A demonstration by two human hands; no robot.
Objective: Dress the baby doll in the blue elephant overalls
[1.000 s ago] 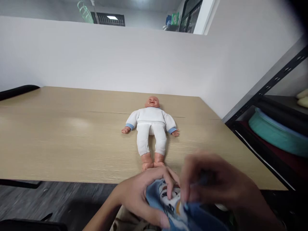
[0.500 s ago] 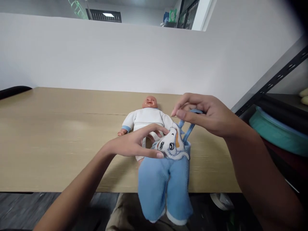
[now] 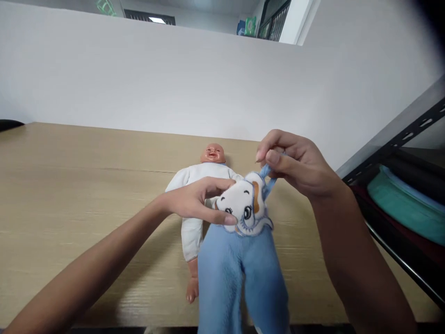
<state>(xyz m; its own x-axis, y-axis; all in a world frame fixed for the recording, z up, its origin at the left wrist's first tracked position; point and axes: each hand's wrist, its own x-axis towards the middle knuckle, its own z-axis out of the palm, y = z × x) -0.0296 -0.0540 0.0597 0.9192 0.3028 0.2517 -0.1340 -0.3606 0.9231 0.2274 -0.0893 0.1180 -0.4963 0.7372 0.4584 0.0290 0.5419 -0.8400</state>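
Note:
A baby doll [image 3: 208,163] in a white suit lies on its back on the wooden table [image 3: 69,199], head toward the wall. Above it hang small blue fleece overalls [image 3: 236,273] with a white elephant patch on the bib. My left hand [image 3: 194,204] pinches the bib's left edge by the patch. My right hand [image 3: 295,162] is closed on the blue shoulder straps and holds them up. The overalls cover most of the doll's legs; one bare foot shows at the lower left.
A white wall runs along the back of the table. At the right stands a dark metal shelf rack [image 3: 392,139] holding a teal round tub [image 3: 406,204]. A dark chair edge [image 3: 9,124] shows at the far left.
The overalls came up from my lap and now hang over the doll. My right hand pulled the straps up. The view has moved closer to the table.

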